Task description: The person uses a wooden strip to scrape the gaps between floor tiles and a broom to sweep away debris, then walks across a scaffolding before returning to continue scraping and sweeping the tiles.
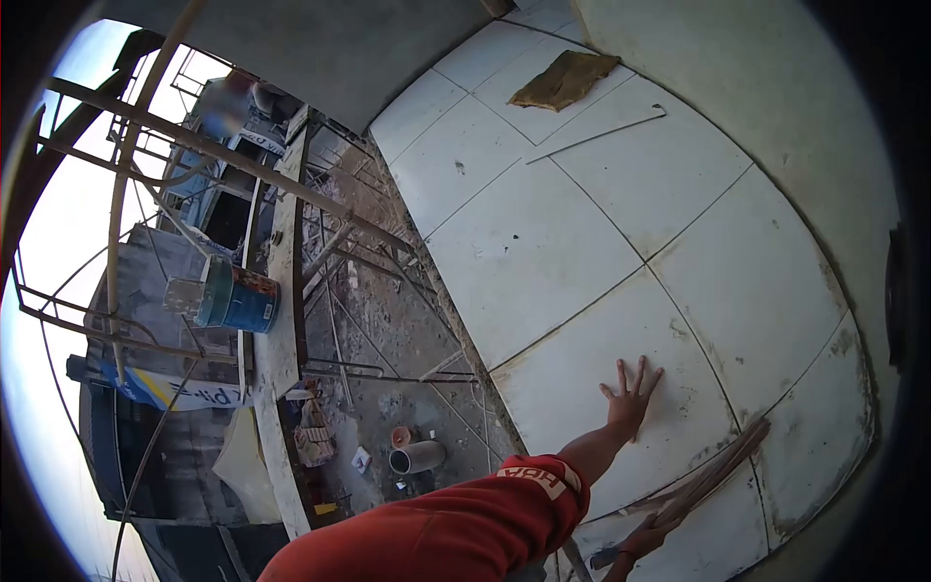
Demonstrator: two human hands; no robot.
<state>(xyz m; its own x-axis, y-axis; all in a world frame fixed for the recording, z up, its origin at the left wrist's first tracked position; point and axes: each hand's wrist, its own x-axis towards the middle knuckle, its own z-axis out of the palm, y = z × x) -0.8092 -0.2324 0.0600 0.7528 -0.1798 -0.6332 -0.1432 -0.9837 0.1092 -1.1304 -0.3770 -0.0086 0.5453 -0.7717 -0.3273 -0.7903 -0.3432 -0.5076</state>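
My left hand [630, 396] lies flat on the white tiles [543, 252], its fingers spread; the arm is in a red sleeve. Lower right, my right hand [648, 536] is closed at the lower end of a long brown strip [713, 475], which slants up to the right across the tiles and looks blurred. A small dark object [603, 558] shows beside that hand; whether the hand touches it is unclear. Brownish smears lie around the strip.
A ragged brown piece [565, 80] and a thin hooked rod [601, 139] lie on the upper tiles. Beyond the tile edge are scaffold poles [204, 145], a plank [281, 281] with a blue bucket [238, 296], and rubble below. A person [233, 102] is at the upper left.
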